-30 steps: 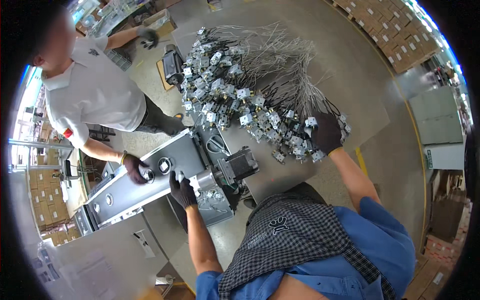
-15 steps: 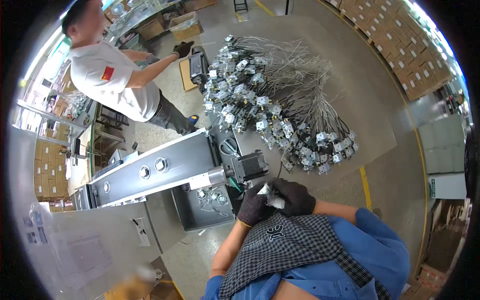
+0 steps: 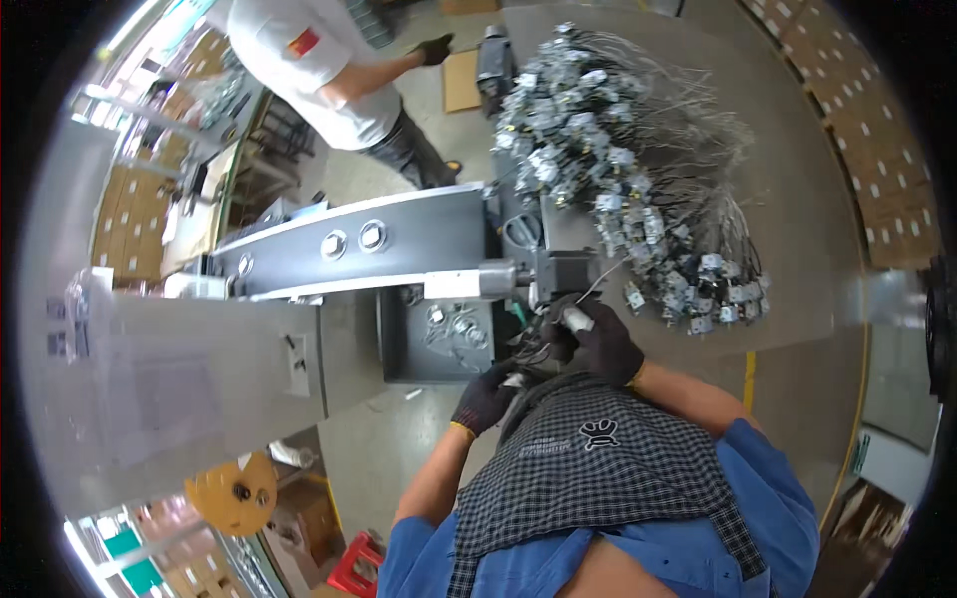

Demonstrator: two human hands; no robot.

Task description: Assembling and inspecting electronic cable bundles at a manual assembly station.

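My right hand [image 3: 606, 347], in a black glove, grips a small pale cylindrical part [image 3: 577, 319] right beside the black motor [image 3: 564, 273] at the end of the long grey machine beam [image 3: 359, 249]. A thin wire runs up from that spot toward the heap. My left hand [image 3: 484, 400], also black-gloved, sits lower, close to my chest, with its fingers pinched on a small pale piece [image 3: 512, 380]. Dark cables hang between the two hands.
A big heap of small motors with wire leads [image 3: 618, 169] covers the floor ahead. An open grey box with loose small parts [image 3: 439, 339] stands under the beam. A co-worker in a white shirt [image 3: 319, 60] reaches away at top left. Stacked cartons [image 3: 877, 169] line the right.
My right hand came back from the heap to the motor. Both hands met near my chest, then the left dropped lower. The co-worker let go of the beam and turned away.
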